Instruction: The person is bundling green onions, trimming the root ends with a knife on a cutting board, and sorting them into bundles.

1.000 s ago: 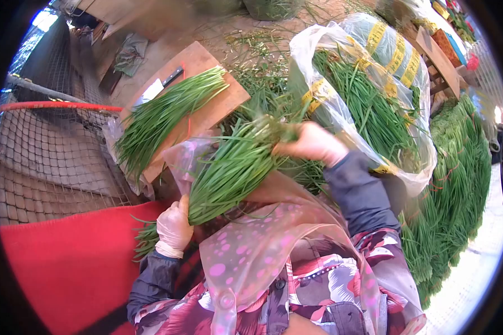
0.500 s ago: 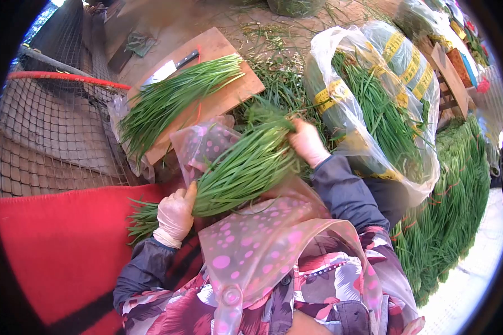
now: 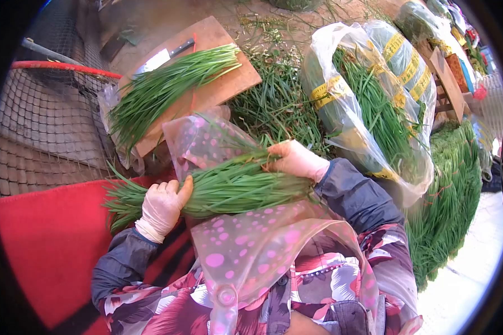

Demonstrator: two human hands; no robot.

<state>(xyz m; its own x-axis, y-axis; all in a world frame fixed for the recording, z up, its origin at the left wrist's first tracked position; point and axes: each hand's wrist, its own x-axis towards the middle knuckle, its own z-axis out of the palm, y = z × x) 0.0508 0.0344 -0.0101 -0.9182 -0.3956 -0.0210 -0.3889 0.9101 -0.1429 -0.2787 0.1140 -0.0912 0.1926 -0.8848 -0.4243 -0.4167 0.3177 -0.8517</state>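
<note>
A long bunch of chives [image 3: 235, 190] lies across my lap on the clear apron with pink dots [image 3: 251, 240]. My gloved left hand [image 3: 163, 204] is closed round its leafy end, the thumb pressed on top, with leaf tips sticking out beyond the wrist. At the upper edge of the other end, my gloved right hand [image 3: 296, 160] has its fingers bent and closed on some of the stalks; the fingertips are partly hidden. Ahead, a second bunch of chives [image 3: 176, 86] rests on a wooden board [image 3: 229, 78], next to a knife [image 3: 165, 57].
An open plastic bag [image 3: 332, 44] of chives stands at the right, with tied chives [image 3: 450, 206] stacked beyond it. Loose leaves [image 3: 282, 100] litter the ground ahead. Netting with a red rim [image 3: 67, 68] is at the left, above a red cloth [image 3: 44, 234].
The bunch has come down and now lies more level on my lap. My right hand has moved left and down along it; my left hand has shifted slightly left.
</note>
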